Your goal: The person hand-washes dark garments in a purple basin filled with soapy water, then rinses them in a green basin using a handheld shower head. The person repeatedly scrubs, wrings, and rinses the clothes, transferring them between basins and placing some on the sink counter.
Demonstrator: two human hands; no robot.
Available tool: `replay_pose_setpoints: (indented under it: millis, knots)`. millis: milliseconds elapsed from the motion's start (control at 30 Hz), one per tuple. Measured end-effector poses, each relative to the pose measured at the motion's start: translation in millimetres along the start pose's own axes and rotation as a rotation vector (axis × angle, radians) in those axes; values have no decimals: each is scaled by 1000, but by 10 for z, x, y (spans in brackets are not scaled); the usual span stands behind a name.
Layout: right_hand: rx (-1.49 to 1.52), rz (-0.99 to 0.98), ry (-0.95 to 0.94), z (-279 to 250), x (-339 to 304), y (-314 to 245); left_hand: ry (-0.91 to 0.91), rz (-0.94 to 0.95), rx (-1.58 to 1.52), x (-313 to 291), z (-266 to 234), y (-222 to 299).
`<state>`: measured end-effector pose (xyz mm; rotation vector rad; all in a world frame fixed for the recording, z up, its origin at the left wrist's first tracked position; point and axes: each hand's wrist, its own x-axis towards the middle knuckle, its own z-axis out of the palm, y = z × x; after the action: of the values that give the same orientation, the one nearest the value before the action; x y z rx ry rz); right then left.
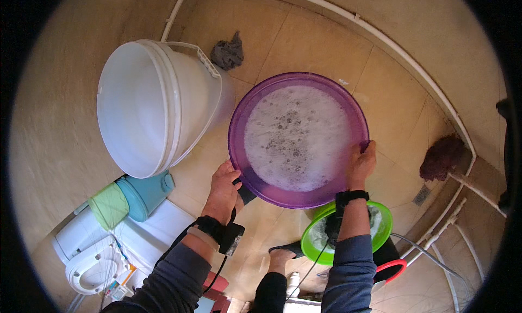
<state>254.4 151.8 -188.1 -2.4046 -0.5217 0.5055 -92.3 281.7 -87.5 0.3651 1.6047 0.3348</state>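
A white bucket (190, 95) stands toward the floor's (321, 41) left edge; a crumpled grey cloth (227, 52) lies near its far edge. The left hand (222, 185) grips the near-left rim of the purple basin (280, 197), mid-floor in view and full of foam; whether its base touches down I cannot tell. A green basin (313, 252) sits nearer, partly beneath the right forearm. The right hand (361, 166) clasps the purple basin's right rim. A dark red mop head (441, 158) lies by the floor's right edge.

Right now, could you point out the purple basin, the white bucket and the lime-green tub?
Purple basin (296, 199): head view, wall nearest the person.
White bucket (194, 98): head view, outer wall.
Lime-green tub (387, 225): head view, right rim.
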Motion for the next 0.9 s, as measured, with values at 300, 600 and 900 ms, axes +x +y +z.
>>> replay_pose_setpoints:
  millis: [300, 600, 900]
  knots:
    - [47, 99, 30, -337, -201, -208, -96, 250, -13, -164, -23, 25]
    - [181, 256, 14, -1654, -1157, -739, -175, 290, 122, -883, -41, 396]
    - [98, 300, -7, -2553, -2077, -2010, -247, 258, 14, -2118, -885, 837]
